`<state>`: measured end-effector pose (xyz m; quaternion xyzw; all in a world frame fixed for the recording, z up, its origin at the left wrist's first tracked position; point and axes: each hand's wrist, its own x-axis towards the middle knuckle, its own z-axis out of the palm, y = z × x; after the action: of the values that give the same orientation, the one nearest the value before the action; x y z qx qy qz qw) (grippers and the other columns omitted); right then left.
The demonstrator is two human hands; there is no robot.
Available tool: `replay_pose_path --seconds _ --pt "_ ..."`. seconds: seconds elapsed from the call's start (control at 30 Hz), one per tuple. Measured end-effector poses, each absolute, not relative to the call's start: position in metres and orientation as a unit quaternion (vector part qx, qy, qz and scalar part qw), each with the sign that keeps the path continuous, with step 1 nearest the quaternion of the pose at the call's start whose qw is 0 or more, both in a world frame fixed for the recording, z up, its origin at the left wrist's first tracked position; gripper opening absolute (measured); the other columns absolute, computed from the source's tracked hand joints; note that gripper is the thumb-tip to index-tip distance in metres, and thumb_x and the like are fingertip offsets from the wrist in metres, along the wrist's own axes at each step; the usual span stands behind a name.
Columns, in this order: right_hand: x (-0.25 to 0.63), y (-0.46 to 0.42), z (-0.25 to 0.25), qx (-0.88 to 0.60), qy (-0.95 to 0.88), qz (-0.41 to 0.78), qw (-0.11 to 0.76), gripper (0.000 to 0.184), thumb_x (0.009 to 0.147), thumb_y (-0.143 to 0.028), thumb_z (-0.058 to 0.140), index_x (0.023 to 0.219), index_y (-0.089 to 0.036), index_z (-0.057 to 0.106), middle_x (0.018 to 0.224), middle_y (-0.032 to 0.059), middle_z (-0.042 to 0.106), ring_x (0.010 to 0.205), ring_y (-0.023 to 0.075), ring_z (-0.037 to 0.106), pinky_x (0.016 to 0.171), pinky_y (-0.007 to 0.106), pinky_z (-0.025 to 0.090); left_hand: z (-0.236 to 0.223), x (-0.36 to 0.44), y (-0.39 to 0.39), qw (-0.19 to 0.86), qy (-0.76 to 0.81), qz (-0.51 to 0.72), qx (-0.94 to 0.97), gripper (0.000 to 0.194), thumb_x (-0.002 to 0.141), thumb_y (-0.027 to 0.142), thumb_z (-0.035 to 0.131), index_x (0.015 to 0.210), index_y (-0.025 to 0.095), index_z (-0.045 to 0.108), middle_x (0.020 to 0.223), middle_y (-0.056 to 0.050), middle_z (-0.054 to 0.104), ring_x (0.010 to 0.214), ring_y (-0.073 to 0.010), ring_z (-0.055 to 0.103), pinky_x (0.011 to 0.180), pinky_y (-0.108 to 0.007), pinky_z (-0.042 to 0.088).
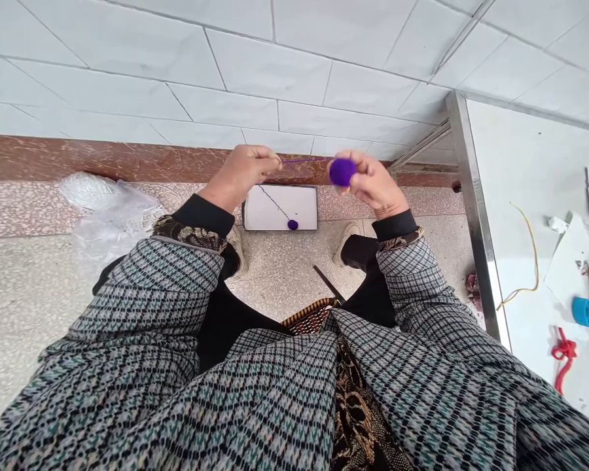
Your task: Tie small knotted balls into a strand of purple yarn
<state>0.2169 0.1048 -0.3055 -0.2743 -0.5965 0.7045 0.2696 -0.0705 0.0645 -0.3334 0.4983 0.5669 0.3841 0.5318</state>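
My right hand (373,183) is closed around a small ball of purple yarn (342,171), held up at chest height. My left hand (243,173) pinches the purple strand (299,160) that runs taut between the two hands. From the left hand the strand drops to a smaller purple yarn ball (292,224) lying in a white tray (304,203) on the floor between my feet. Checked coat sleeves cover both arms.
Crumpled clear plastic (108,216) lies on the floor at left. At right stands a white table with a metal edge (476,216), bearing yellow cord (533,255), red cord (563,356), a blue cap (583,311) and paper scraps. A woven seat edge (310,315) shows between my knees.
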Motion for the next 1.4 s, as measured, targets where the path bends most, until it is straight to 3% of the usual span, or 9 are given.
replay_pose_path --seconds 0.17,0.37,0.53,0.63,0.8,0.97,1.17,1.3,1.4 --pt "0.196 0.118 -0.326 -0.399 -0.539 0.624 0.401 0.057 0.083 -0.070 0.082 0.105 -0.024 0.056 0.101 0.0038 0.065 0.091 0.0177 0.063 0.087 0.032 0.061 -0.314 -0.039 0.054 0.565 0.452 0.242 0.647 0.011 0.077 0.029 0.072 0.073 0.019 0.073 0.068 -0.001 0.064 0.067 -0.0134 0.054 0.069 -0.027 0.041" --pt "0.188 0.109 -0.316 -0.408 -0.762 0.497 0.069 0.033 0.083 -0.032 0.084 0.102 -0.018 0.061 0.103 0.0066 0.070 0.094 0.0188 0.062 0.088 0.033 0.055 -0.303 -0.040 0.057 0.563 0.423 0.215 0.676 0.014 0.079 0.027 0.068 0.068 0.019 0.072 0.064 -0.001 0.060 0.063 -0.0129 0.051 0.066 -0.027 0.040" --pt "0.202 0.104 -0.285 -0.166 -0.741 0.647 -0.063 0.039 0.087 -0.044 0.086 0.105 -0.017 0.064 0.098 0.0049 0.071 0.093 0.0160 0.062 0.085 0.030 0.054 -0.302 -0.054 0.060 0.575 0.406 0.174 0.689 0.019 0.077 0.024 0.066 0.059 0.019 0.064 0.061 -0.001 0.053 0.059 -0.0137 0.048 0.065 -0.030 0.040" --pt "0.215 0.108 -0.287 -0.082 -0.685 0.723 0.033 0.054 0.077 -0.053 0.096 0.103 -0.018 0.064 0.091 0.0028 0.068 0.086 0.0154 0.063 0.079 0.028 0.056 -0.298 -0.061 0.060 0.578 0.389 0.179 0.695 0.019 0.077 0.024 0.065 0.058 0.020 0.064 0.059 -0.002 0.051 0.059 -0.0142 0.047 0.066 -0.031 0.041" --pt "0.238 0.117 -0.299 0.011 -0.484 0.789 0.378 0.040 0.073 -0.048 0.095 0.099 -0.028 0.072 0.084 -0.0009 0.065 0.058 0.0125 0.048 0.051 0.026 0.049 -0.292 -0.070 0.058 0.585 0.409 0.299 0.633 0.028 0.082 0.029 0.070 0.057 0.020 0.060 0.059 -0.003 0.050 0.060 -0.0148 0.048 0.070 -0.034 0.046" --pt "0.234 0.133 -0.303 -0.202 -0.416 0.686 0.561 0.052 0.070 -0.057 0.094 0.110 -0.032 0.072 0.108 0.0076 0.071 0.102 0.0262 0.061 0.098 0.039 0.060 -0.293 -0.060 0.058 0.586 0.389 0.295 0.647 0.025 0.081 0.029 0.068 0.058 0.020 0.062 0.063 -0.005 0.057 0.061 -0.0142 0.048 0.066 -0.033 0.041" --pt "0.196 0.131 -0.341 -0.503 -0.590 0.542 0.323 0.044 0.087 -0.058 0.077 0.106 -0.022 0.058 0.104 0.0066 0.066 0.103 0.0223 0.066 0.093 0.038 0.060 -0.287 -0.045 0.053 0.622 0.314 0.172 0.696 0.026 0.078 0.032 0.073 0.057 0.020 0.063 0.062 -0.003 0.057 0.061 -0.0149 0.050 0.066 -0.033 0.041" --pt "0.193 0.111 -0.336 -0.319 -0.743 0.586 0.059 0.039 0.081 -0.034 0.086 0.108 -0.013 0.065 0.098 0.0058 0.068 0.088 0.0152 0.059 0.085 0.031 0.057 -0.290 -0.058 0.057 0.607 0.349 0.325 0.636 0.025 0.084 0.028 0.072 0.064 0.020 0.061 0.062 -0.003 0.055 0.063 -0.0145 0.050 0.066 -0.033 0.042" --pt "0.204 0.103 -0.320 -0.146 -0.722 0.674 0.053 0.055 0.086 -0.047 0.089 0.121 -0.011 0.064 0.106 0.0078 0.070 0.091 0.0140 0.062 0.086 0.029 0.059 -0.297 -0.065 0.063 0.578 0.399 0.400 0.589 0.026 0.092 0.021 0.063 0.068 0.019 0.056 0.060 0.000 0.048 0.062 -0.0101 0.041 0.064 -0.028 0.039"
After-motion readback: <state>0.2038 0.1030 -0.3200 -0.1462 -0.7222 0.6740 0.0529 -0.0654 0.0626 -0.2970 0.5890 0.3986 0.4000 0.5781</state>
